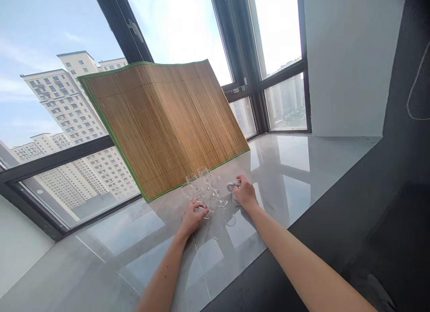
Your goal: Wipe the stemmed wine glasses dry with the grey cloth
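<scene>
Several clear stemmed wine glasses [215, 185] stand close together on the glossy grey sill. At the near side of this group, my left hand [194, 219] has its fingers curled round one glass, low by the stem and foot; the exact grip is partly hidden by the overlapping clear glass. To the right of the glasses, my right hand [247, 193] is closed on a bunched white cloth [232, 186], apart from the glasses and low over the sill.
A bamboo mat [161, 124] with green edging leans against the dark window frame [77, 157] behind the glasses. The tiled sill [285, 168] ends at a front edge over a dark area. A white wall [349, 61] stands at the right.
</scene>
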Demonstrator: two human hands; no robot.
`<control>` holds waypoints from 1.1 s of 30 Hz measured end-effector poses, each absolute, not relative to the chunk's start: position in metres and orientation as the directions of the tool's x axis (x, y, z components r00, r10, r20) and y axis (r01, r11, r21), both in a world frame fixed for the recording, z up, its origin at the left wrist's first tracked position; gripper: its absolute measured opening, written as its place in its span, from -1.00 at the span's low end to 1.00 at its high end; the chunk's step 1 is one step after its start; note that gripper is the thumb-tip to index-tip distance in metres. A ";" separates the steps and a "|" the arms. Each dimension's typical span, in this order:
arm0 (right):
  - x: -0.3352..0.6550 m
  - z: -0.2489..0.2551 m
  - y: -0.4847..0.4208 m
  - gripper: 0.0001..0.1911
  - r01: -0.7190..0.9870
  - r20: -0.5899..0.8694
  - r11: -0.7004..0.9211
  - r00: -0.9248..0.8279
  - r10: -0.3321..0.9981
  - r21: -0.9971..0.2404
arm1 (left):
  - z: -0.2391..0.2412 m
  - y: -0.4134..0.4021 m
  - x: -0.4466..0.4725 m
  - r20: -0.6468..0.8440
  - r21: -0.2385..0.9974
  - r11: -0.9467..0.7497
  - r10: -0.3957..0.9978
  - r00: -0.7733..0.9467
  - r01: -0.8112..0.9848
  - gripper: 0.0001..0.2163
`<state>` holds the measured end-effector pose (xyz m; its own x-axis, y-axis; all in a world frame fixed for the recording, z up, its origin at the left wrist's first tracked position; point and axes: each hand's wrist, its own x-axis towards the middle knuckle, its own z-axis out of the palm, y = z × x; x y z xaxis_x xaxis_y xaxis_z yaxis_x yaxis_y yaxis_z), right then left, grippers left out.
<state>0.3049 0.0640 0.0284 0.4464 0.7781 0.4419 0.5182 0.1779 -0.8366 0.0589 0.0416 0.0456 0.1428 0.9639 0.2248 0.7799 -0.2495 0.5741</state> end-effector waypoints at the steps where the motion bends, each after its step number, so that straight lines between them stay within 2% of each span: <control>1: 0.305 0.029 0.064 -0.69 0.516 0.441 0.178 0.446 0.779 -0.838 | 0.044 0.042 0.059 0.234 0.570 -0.248 0.963 0.135 0.784 -0.82; 4: 0.305 0.030 0.063 -0.69 0.512 0.432 0.173 0.446 0.784 -0.841 | 0.041 0.043 0.061 0.281 0.568 -0.296 0.947 0.157 0.768 -0.86; 8: 0.305 0.031 0.062 -0.69 0.505 0.407 0.157 0.433 0.804 -0.848 | 0.040 0.043 0.062 0.353 0.630 -0.424 0.903 0.246 0.650 -0.90; 12: 0.306 0.031 0.062 -0.69 0.507 0.400 0.150 0.431 0.809 -0.849 | 0.039 0.043 0.060 0.371 0.621 -0.444 0.892 0.257 0.645 -0.89; 19: 0.309 0.035 0.058 -0.72 0.492 0.388 0.153 0.419 0.821 -0.857 | 0.031 0.043 0.055 0.296 0.631 -0.355 0.932 0.209 0.690 -0.81; 23: 0.311 0.034 0.057 -0.74 0.489 0.393 0.158 0.425 0.815 -0.858 | 0.029 0.044 0.045 0.298 0.640 -0.319 0.942 0.157 0.699 -0.64; 26: 0.311 0.034 0.056 -0.74 0.477 0.382 0.153 0.430 0.818 -0.866 | 0.033 0.046 0.023 0.220 0.686 -0.223 0.971 0.095 0.692 -0.54; 29: 0.312 0.036 0.056 -0.74 0.472 0.373 0.153 0.418 0.828 -0.868 | 0.040 0.051 -0.013 0.286 0.607 -0.249 0.955 0.085 0.755 -0.54; 33: 0.311 0.037 0.056 -0.76 0.476 0.377 0.159 0.406 0.832 -0.865 | 0.043 0.061 -0.062 0.243 0.568 -0.123 0.970 -0.023 0.814 -0.55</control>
<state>0.3114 0.0565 0.0372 0.4063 0.8324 0.3769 0.4763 0.1591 -0.8648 -0.0620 0.0607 0.0430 -0.0231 0.9698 0.2429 0.8140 -0.1228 0.5677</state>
